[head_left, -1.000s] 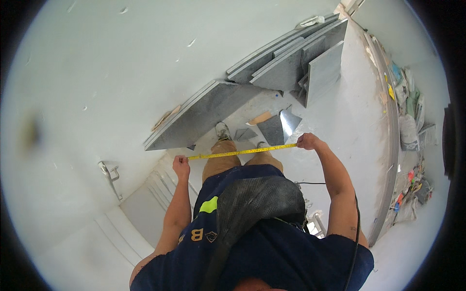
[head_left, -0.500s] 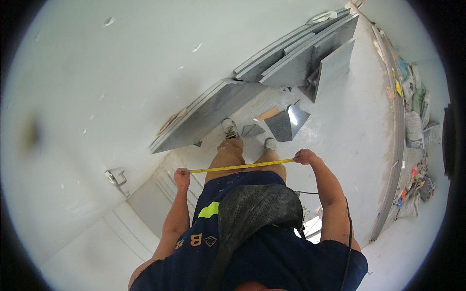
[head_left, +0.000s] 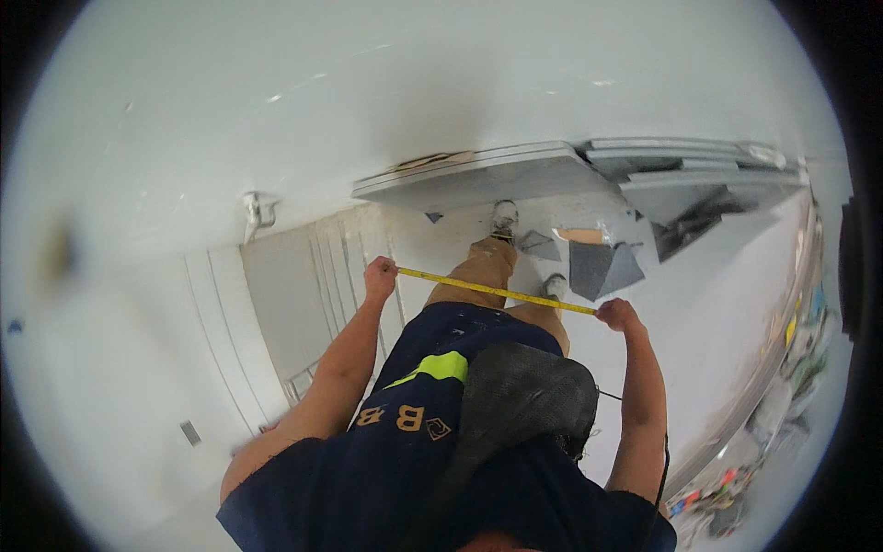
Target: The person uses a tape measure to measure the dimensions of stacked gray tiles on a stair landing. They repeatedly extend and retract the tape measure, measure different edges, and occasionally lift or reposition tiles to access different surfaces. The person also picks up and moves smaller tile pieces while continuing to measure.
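A yellow measuring tape [head_left: 501, 293] is pulled out taut across the front of my thighs. My left hand [head_left: 381, 277] is closed on one end of it. At the other end my right hand [head_left: 619, 316] grips the tape, a little lower in the view than the left. No tape case shows outside either fist. Beyond the tape, close to my shoes, lie broken grey slab pieces [head_left: 590, 268]. Stacked grey slabs [head_left: 487, 178] lean on the wall past my feet.
More grey slabs [head_left: 717, 189] lean farther right, with offcuts at their foot. A brown scrap [head_left: 579, 235] lies by the broken pieces. Bags and mixed debris [head_left: 727, 492] line the right side. A metal bracket [head_left: 258, 213] juts from the wall; steps [head_left: 326, 267] descend at left.
My body and view have turned, so the slabs now lie more straight ahead. The tape stays stretched between both hands, now slanting down to the right.
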Motion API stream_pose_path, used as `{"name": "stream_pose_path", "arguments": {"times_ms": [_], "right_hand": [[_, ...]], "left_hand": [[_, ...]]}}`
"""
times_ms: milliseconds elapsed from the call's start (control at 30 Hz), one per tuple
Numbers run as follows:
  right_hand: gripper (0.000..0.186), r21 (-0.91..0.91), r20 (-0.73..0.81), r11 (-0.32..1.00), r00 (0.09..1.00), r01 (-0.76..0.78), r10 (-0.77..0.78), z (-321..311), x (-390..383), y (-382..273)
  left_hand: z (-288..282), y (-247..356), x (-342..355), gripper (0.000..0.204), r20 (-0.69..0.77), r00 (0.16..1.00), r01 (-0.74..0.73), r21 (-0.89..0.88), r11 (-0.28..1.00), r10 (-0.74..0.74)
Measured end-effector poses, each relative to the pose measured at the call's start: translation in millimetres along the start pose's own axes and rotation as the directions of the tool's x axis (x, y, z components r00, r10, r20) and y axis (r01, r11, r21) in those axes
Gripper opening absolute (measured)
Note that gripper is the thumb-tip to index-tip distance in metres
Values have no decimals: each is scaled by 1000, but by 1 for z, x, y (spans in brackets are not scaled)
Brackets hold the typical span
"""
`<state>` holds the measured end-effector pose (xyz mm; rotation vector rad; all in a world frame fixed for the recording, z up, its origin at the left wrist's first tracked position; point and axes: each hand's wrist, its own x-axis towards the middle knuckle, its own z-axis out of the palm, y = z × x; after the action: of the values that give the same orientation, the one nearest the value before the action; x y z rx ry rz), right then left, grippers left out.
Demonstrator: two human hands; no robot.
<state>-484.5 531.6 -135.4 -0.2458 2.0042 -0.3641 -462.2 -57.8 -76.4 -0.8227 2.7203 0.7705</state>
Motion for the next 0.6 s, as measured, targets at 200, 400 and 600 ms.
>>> {"name": "stream_pose_path", "arguments": {"times_ms": [200,400,600], "right_hand": [[32,137,11,987,996,-85,84,-36,-2,-24],[32,95,-66,993,995,75,-69,-47,6,-31],[34,141,-145,982,984,122,-102,-46,-10,-62]], "left_hand": [[7,-14,-21,7,136,983,161,-301,940,-125],[40,17,-29,10,220,976,92,-421,902,3],[63,98,-48,11,217,943,-129,-461,878,252]]}}
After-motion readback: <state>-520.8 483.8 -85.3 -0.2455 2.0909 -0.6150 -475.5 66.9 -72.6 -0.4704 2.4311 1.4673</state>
